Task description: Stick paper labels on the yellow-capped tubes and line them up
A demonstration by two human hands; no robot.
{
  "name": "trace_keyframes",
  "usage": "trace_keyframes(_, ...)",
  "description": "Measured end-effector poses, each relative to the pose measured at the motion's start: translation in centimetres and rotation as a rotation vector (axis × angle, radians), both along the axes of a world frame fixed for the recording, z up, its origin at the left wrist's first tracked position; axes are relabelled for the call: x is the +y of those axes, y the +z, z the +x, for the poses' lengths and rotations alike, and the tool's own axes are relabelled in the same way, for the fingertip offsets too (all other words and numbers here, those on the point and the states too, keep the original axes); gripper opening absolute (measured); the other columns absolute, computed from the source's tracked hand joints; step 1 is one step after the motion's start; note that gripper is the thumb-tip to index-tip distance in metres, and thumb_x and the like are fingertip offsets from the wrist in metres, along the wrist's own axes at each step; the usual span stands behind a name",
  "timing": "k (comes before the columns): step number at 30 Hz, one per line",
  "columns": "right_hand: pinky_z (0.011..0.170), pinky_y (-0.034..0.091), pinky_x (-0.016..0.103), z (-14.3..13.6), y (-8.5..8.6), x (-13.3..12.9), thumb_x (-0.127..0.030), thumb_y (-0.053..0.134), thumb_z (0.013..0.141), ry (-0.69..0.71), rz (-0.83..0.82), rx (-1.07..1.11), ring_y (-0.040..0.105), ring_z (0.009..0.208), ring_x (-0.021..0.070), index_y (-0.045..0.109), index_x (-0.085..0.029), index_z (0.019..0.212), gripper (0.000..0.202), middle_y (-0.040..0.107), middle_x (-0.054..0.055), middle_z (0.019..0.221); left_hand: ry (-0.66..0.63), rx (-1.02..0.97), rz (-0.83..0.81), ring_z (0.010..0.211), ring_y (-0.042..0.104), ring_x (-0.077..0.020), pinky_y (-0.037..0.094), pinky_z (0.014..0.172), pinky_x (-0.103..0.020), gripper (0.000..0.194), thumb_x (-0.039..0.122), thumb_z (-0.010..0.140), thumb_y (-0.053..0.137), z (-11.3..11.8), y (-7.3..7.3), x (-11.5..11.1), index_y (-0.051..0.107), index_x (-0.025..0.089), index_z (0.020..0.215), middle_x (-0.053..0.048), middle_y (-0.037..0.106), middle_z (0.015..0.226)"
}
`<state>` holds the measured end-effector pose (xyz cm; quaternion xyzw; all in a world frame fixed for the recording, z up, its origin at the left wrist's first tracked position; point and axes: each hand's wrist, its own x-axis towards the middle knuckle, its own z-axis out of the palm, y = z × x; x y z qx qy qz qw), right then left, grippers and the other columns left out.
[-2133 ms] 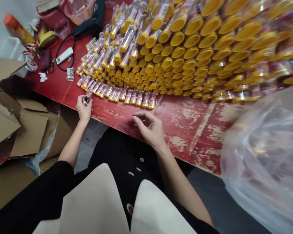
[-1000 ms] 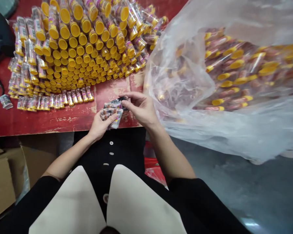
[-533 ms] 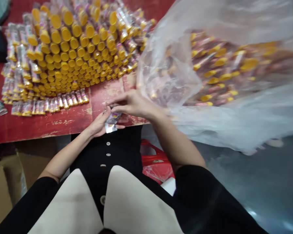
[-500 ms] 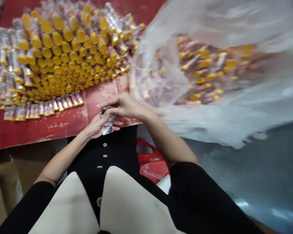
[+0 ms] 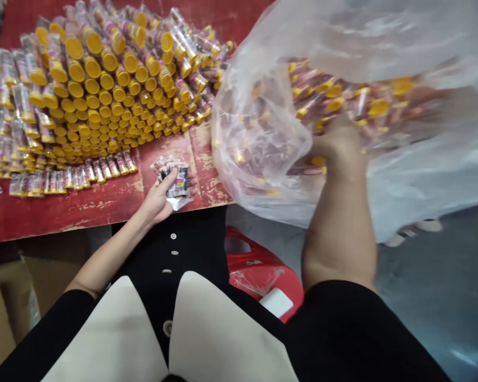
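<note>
Near the table's front edge, my left hand (image 5: 163,196) grips a small fanned bundle of printed packets (image 5: 179,183), the thumb pressed on top. My right hand (image 5: 338,140) reaches into the mouth of a large clear plastic bag (image 5: 258,154). Its fingers are blurred among the yellow-capped tubes (image 5: 334,90) inside, so whether it grips one does not show. To the left of the bag, many similar clear tubes with yellow caps (image 5: 105,79) lie stacked in a big pile, caps facing me.
A worn red table (image 5: 103,212) carries the pile and the bag. At its front left edge lies a row of smaller tubes (image 5: 75,178). Below are a red stool (image 5: 263,268) with a white object on it and cardboard boxes (image 5: 51,270) at left.
My right hand has left the packets at my left hand and moved right into the plastic bag. The left hand keeps hold of the packets, which now show fanned out.
</note>
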<state>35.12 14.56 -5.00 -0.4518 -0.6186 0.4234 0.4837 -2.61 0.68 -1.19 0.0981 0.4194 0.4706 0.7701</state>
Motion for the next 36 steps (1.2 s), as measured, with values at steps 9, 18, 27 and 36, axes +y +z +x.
trace_keyframes(9,0.056,0.045,0.027,-18.7,5.2,-12.3,-0.041,0.078,0.079,-0.031,-0.202,0.022,0.053,0.061,0.0098,0.07,-0.025,0.086,0.019,0.063,0.0,0.075,0.34,0.143,-0.007,0.086,0.071,-0.0129,0.053,0.089,-0.03,0.02,0.019,0.073,0.082,-0.1,-0.6,-0.5,0.067,0.016,0.085,0.001,0.073,0.083)
trace_keyframes(18,0.056,0.043,0.024,-26.6,0.8,-13.1,-0.047,0.086,0.062,-0.068,-0.417,0.249,0.049,0.06,0.0089,0.062,-0.023,0.087,0.042,0.061,-0.003,0.075,0.51,0.243,0.063,0.1,0.07,-0.0149,0.052,0.092,-0.029,0.032,0.02,0.066,0.085,-0.8,-1.8,-1.5,0.064,0.019,0.09,0.002,0.073,0.092)
trace_keyframes(27,0.056,0.038,0.024,-26.0,-0.4,-12.6,-0.042,0.081,0.065,0.088,-0.447,0.099,0.042,0.055,0.0069,0.066,-0.019,0.072,0.028,0.057,-0.004,0.062,0.519,0.235,0.135,0.116,0.066,-0.0212,0.053,0.095,-0.031,0.048,0.051,0.065,0.085,-0.1,-3.6,-1.8,0.063,0.018,0.093,-0.003,0.072,0.101)
trace_keyframes(36,0.052,0.038,0.026,-26.4,0.1,-13.0,-0.054,0.079,0.07,-0.084,-0.343,0.081,0.042,0.054,0.0084,0.071,-0.022,0.077,0.033,0.063,0.0,0.069,0.556,0.22,0.093,0.111,0.07,-0.0232,0.054,0.099,-0.038,0.03,0.013,0.069,0.081,0.4,-3.4,-1.3,0.065,0.013,0.094,-0.004,0.074,0.098)
